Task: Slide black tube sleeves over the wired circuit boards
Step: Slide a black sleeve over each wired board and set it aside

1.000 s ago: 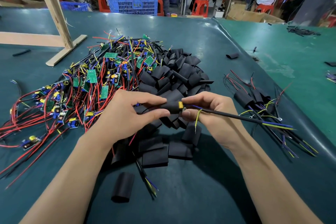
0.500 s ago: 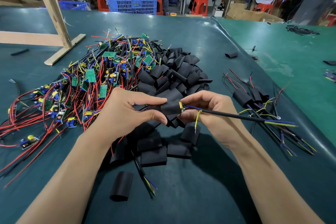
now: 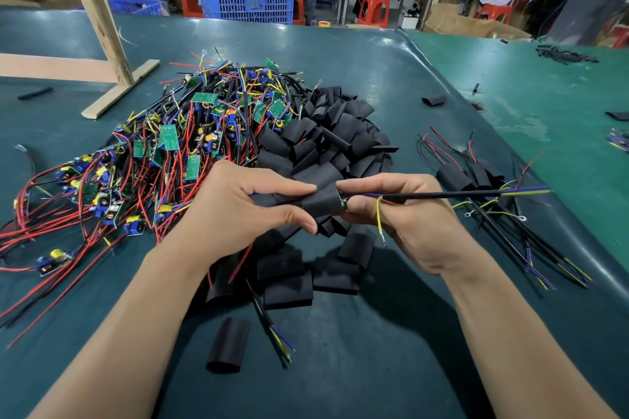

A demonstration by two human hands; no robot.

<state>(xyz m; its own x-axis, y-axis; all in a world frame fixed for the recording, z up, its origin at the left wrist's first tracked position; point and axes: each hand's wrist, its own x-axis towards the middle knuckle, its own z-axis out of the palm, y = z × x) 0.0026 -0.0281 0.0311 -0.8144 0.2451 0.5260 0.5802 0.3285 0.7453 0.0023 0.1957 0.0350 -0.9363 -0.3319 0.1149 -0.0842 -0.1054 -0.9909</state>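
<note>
1. The left hand [image 3: 235,211] pinches a black tube sleeve [image 3: 318,203] between thumb and forefinger, its grip pressed onto the sleeve's near and far sides
2. The right hand [image 3: 405,218] meets it from 3 o'clock, its grip pinching the black cable [image 3: 442,194] just where it enters the sleeve's open end
3. At that end a sliver of green circuit board [image 3: 343,203] shows; the rest of the board is hidden inside the sleeve
4. The cable runs out level toward 3 o'clock and ends in blue and yellow cores [image 3: 526,191]; a loose yellow wire [image 3: 378,218] hangs down across the right palm
5. Sleeve and board are held above the bench [image 3: 374,367], over the near edge of a heap of loose black sleeves [image 3: 326,143]
6. At 10 o'clock of the hands lies a tangled pile of bare circuit boards [image 3: 170,139] with red, black, blue and yellow wires
7. At 3 o'clock, near the bench edge, sits a small group of sleeved boards [image 3: 456,177] with their leads trailing toward 5 o'clock
8. A single sleeve [image 3: 228,345] lies alone at 6 o'clock, beside a black cable end [image 3: 269,323] with blue and yellow cores
9. A wooden stand [image 3: 102,44] rises at 11 o'clock; a blue crate [image 3: 245,3] stands beyond the bench at 12 o'clock
</note>
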